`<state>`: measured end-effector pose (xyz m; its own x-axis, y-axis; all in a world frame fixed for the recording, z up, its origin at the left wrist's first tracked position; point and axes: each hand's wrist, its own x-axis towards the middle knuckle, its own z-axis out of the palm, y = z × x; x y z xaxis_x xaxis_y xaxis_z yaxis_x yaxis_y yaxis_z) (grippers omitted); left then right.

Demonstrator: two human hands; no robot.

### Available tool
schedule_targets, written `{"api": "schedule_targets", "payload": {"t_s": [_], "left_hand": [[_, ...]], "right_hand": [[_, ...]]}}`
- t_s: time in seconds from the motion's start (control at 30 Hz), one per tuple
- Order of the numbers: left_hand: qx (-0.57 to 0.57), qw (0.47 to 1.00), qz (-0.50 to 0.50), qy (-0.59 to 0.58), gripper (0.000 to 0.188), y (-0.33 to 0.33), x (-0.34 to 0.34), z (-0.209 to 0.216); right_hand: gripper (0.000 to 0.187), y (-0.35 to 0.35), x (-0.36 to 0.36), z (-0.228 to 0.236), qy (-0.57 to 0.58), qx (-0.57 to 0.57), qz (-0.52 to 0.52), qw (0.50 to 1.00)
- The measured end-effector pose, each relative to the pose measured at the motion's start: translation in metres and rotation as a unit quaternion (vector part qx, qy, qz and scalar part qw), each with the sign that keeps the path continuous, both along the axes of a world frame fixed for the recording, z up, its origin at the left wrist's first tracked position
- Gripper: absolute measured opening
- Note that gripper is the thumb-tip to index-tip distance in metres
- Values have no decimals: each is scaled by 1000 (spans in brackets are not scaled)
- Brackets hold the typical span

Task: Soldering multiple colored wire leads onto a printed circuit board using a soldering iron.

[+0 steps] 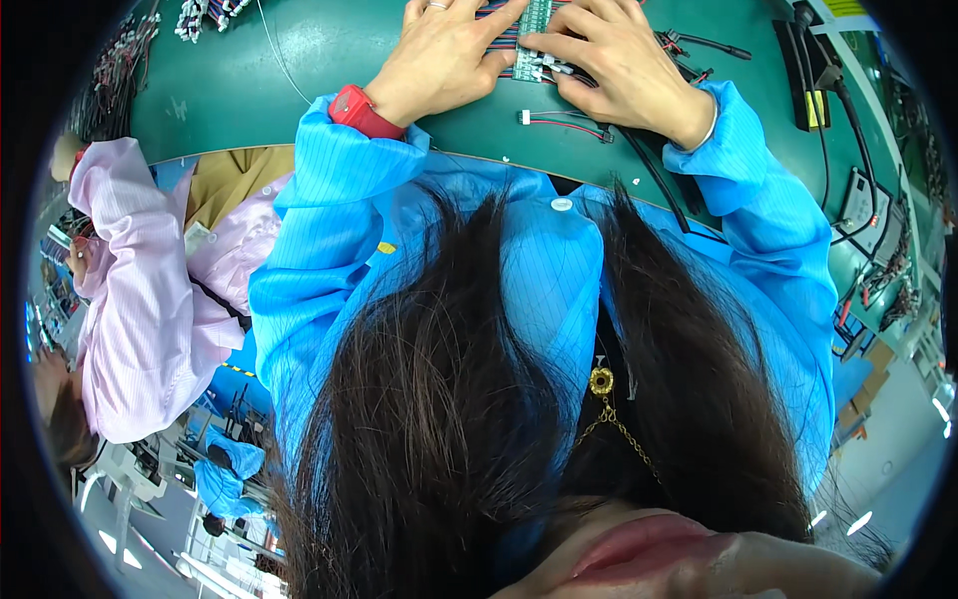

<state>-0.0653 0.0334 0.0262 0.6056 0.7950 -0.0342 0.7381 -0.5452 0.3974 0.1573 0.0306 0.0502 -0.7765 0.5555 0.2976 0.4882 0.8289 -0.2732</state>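
The board [535, 18] lies on the table [349, 40]. The left hand [439, 62] touches wires [505, 42], fingers spread; the right hand [627, 75] bends its fingers onto the board, can't tell if pinching. Maybe it's plugging in; next needs a gentle push.

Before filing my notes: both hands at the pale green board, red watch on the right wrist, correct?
Wrong wrist: the head view shows the red watch on the left. The left hand and right hand are at the pale green board.
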Motion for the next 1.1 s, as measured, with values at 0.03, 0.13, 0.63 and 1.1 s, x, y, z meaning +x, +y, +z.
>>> {"api": "schedule_targets", "payload": {"t_s": [0.03, 0.13, 0.63, 1.1], "left_hand": [[-19, 1000, -8, 9, 59, 1, 0, 0], [-24, 999, 5, 21, 59, 0, -1, 0], [-188, 981, 46, 30, 55, 6, 5, 12], [-193, 979, 52, 41, 55, 2, 5, 13]], "right_hand": [[20, 2, -2, 0, -8, 6, 5, 1000], [22, 5, -2, -4, 7, 11, 30, 999], [24, 0, -7, 3, 127, -66, 67, 987], [23, -8, -7, 4, 5, -13, 2, 1000]]}}
